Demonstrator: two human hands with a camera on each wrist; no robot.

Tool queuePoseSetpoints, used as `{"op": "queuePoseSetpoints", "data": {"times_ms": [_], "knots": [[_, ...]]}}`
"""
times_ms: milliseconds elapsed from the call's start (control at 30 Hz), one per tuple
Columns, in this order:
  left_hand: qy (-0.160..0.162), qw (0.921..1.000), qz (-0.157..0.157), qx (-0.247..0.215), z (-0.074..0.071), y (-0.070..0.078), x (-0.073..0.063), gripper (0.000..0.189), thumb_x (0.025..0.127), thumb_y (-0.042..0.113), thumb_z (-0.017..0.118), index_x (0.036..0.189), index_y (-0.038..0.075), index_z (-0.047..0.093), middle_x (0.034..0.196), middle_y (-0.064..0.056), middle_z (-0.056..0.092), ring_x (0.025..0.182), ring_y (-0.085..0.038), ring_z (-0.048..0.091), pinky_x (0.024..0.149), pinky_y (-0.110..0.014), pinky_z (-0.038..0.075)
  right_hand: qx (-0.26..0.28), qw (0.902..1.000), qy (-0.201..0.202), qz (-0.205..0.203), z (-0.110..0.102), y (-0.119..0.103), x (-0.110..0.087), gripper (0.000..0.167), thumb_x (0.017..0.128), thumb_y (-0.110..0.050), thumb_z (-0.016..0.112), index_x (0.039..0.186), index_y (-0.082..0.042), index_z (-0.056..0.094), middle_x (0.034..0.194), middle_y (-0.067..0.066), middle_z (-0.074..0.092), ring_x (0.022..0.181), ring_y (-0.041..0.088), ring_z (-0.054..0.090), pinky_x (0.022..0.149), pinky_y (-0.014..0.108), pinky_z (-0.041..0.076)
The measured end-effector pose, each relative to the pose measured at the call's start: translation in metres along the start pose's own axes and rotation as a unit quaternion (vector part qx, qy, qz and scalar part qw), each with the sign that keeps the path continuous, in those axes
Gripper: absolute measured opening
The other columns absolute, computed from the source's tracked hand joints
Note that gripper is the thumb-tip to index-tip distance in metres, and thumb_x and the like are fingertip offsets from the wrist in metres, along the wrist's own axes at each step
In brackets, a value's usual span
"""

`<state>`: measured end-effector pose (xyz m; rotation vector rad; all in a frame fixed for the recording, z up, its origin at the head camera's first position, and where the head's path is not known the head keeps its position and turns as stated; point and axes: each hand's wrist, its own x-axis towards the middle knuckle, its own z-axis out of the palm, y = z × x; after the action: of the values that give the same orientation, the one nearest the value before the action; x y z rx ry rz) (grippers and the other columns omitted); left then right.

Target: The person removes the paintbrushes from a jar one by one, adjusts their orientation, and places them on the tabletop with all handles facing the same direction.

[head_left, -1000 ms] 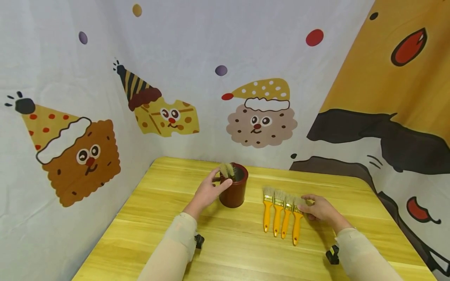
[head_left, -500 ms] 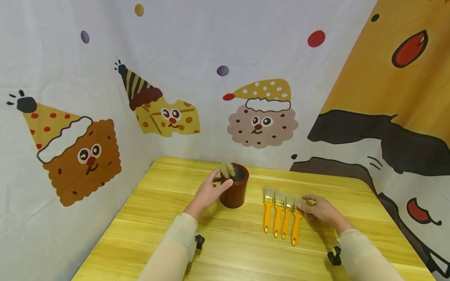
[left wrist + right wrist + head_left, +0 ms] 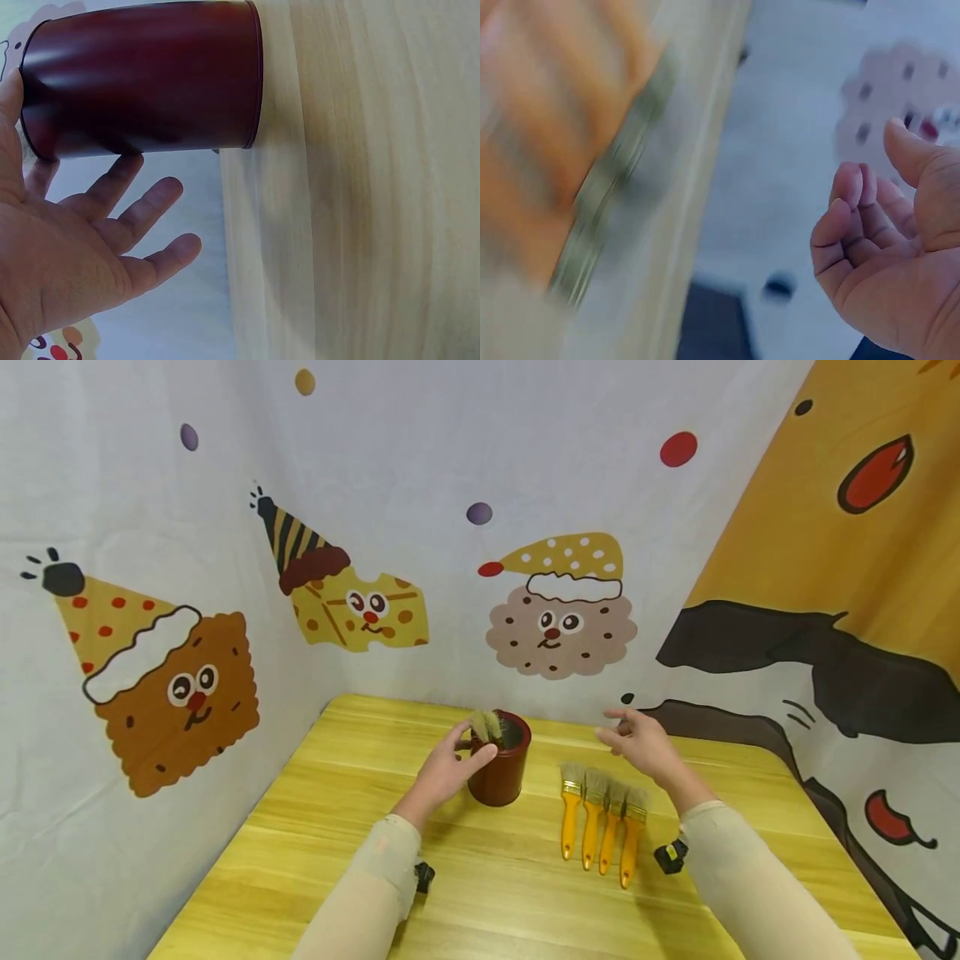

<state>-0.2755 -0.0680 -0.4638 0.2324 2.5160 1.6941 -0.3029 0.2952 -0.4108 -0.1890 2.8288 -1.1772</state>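
A dark red cylindrical pot [image 3: 501, 777] stands upright on the table. Light bristles of brushes [image 3: 486, 725] stick out over its left rim; whatever is below them is hidden inside. My left hand [image 3: 446, 768] holds the pot at its left, thumb on the near side by the rim. In the left wrist view, the ring and little fingers of that hand stand off the pot's wall [image 3: 150, 82]. Several paintbrushes with orange handles [image 3: 590, 831] lie side by side right of the pot, bristles away from me. Above and beyond them my right hand [image 3: 641, 743] hovers with loosely bent fingers, holding nothing.
The wooden table [image 3: 480, 893] meets a white printed cloth [image 3: 420, 468] at its back and left edges. Black cameras sit at both wrists, the right camera [image 3: 671, 856] near the rightmost brush handle.
My right hand has left the bristle end of the rightmost brush and moved up, away from me and to the left. My left hand and the pot stay in place.
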Motion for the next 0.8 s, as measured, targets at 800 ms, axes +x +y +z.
{"op": "queuePoseSetpoints", "data": {"times_ms": [800], "knots": [[-0.019,0.9998,0.004,-0.004,-0.001,0.003,0.001,0.074,0.103,0.062,0.064,0.167,0.043,0.032,0.165,-0.012,0.048,0.151,-0.040,0.049,0.110,-0.064,0.051,-0.008,0.9911,-0.005,-0.133,0.088,-0.118,0.043,0.050,0.106,-0.030,0.072,0.152,-0.018,0.058,0.133,0.009,0.074,0.117,0.033,0.072,0.091,0.047,0.064]]}}
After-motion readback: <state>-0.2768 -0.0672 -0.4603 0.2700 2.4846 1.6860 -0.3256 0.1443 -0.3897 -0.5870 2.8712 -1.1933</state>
